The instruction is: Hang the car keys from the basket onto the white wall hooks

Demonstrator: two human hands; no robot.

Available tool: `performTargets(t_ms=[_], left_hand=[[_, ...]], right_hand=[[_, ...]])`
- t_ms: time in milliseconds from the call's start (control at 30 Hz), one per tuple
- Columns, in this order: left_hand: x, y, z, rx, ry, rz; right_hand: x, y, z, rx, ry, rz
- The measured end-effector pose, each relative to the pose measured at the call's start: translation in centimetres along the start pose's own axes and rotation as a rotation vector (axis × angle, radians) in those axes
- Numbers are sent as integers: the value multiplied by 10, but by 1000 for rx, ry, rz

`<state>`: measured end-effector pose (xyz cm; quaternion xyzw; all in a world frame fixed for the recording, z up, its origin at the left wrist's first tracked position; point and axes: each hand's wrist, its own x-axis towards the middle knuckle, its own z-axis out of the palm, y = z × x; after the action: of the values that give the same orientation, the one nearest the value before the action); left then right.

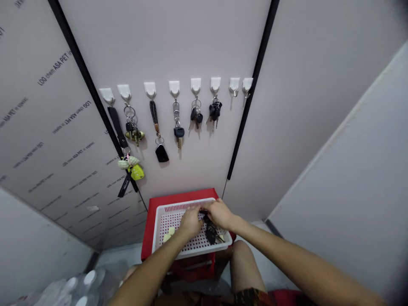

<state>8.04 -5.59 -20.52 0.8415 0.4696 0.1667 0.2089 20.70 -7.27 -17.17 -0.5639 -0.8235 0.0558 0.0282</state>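
Both my hands are over a white perforated plastic basket (157,231), fingertips close together. My left hand (191,222) has its fingers curled in at a dark bunch of keys (211,233). From the other side my right hand (219,213) pinches the top of the same bunch. The lower keys hang or lie towards the basket's right front corner; whether they touch its floor I cannot tell. Pale yellow pieces (168,234) lie in the basket left of my left hand. My fingertips partly hide the top of the bunch.
The basket stands on a red stool (148,238) against a light wall cabinet. White hooks (174,88) run in a row above, several holding keys, including a yellow-green key fob (137,171). Two right-hand hooks (234,83) bear nothing. Clear plastic bottles (91,280) stand at lower left.
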Motion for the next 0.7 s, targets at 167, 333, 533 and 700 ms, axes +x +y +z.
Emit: performTargets(t_ms=[167, 333, 533, 700], left_hand=[[-2, 5, -2, 113, -86, -57], [5, -1, -12, -61, -87, -131], [14, 5, -45, -394, 8, -73], [22, 22, -68, -561, 146, -20]], right_hand=[[-3, 10, -9, 71, -32, -55], [-7, 16, -19, 180, 18, -43], [-4, 15, -34, 853, 53, -38], [-1, 13, -59, 1236, 165, 83]])
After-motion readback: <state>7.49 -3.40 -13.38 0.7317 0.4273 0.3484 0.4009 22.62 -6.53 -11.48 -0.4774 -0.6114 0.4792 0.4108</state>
